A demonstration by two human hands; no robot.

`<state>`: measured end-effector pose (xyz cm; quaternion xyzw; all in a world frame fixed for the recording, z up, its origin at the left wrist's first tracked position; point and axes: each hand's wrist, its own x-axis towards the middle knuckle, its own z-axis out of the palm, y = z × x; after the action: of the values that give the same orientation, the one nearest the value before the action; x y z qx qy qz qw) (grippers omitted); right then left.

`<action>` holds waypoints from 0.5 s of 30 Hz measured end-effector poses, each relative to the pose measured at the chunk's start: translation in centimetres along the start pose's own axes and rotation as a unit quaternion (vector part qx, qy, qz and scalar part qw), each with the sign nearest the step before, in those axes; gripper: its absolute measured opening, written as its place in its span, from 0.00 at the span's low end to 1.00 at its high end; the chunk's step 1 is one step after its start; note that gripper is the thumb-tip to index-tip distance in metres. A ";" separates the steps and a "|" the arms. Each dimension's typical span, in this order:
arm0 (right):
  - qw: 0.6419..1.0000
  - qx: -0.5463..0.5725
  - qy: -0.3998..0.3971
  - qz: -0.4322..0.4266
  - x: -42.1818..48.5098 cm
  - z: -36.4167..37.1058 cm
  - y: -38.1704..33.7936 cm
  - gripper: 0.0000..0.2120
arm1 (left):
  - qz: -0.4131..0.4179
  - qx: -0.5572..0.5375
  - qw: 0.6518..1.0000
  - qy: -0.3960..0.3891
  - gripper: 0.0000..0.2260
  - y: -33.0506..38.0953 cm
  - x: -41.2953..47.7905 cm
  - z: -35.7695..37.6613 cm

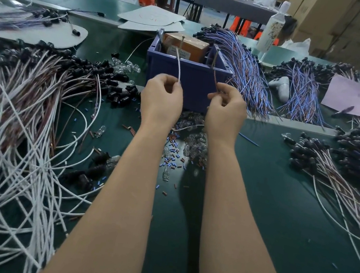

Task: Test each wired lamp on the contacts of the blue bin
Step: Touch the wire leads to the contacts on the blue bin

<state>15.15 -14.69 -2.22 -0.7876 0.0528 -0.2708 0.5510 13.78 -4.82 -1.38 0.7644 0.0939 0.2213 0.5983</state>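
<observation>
In the head view, the bin stands on the table just beyond both hands. Two upright metal contacts rise from its rim, the left contact and the right contact.

The left hand has its fingers curled and pinches one white wire between thumb and forefinger. The wire runs up to the left contact. The right hand is curled the same way and pinches one brown wire, which reaches toward the right contact. Whether either bare end actually touches metal is too fine to tell.

The lamp on these two leads is probably hanging below the wrists among the loose bulbs, but the arms hide it.

The leads look thin, light and limp, so they should be pinched close to the stripped tip, as here, or the end will wander. The glass bulb is likely fragile and is better left hanging than squeezed.

In count there are two hands, two held wires, two contacts, one bin and one bottle. At least four heaps of wired lamps lie around, with far too many lamps to count.
</observation>
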 end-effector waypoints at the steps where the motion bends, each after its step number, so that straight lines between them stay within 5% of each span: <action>1: 1.000 0.013 0.011 0.016 0.0 -0.2 0.0 0.12 | 0.004 0.003 0.999 0.032 0.09 0.2 -0.1 -0.2; 3: 0.999 0.036 -0.020 0.030 0.0 -0.4 -0.2 0.09 | 0.034 -0.005 0.993 0.111 0.12 1.0 -0.1 -0.8; 7: 0.976 -0.003 -0.218 -0.014 -0.5 -0.3 -1.4 0.08 | 0.172 -0.002 0.965 0.198 0.10 3.5 -0.4 -2.0; 10: 0.972 -0.121 -0.198 -0.031 -0.4 -1.4 -1.4 0.11 | 0.217 -0.006 0.969 0.118 0.07 4.8 -1.0 -1.9; 12: 0.964 -0.217 -0.150 0.022 0.1 -3.6 -0.8 0.11 | 0.202 0.023 0.979 0.016 0.06 4.8 -1.3 -1.1; 15: 0.912 -0.327 -0.207 0.137 0.0 -7.6 0.0 0.09 | 0.153 0.152 0.963 -0.164 0.07 3.8 -2.3 1.1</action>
<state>11.46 -21.06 -0.38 -0.9473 0.1303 0.0089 0.2925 11.79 -7.77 1.52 0.8774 -0.0911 0.1653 0.4411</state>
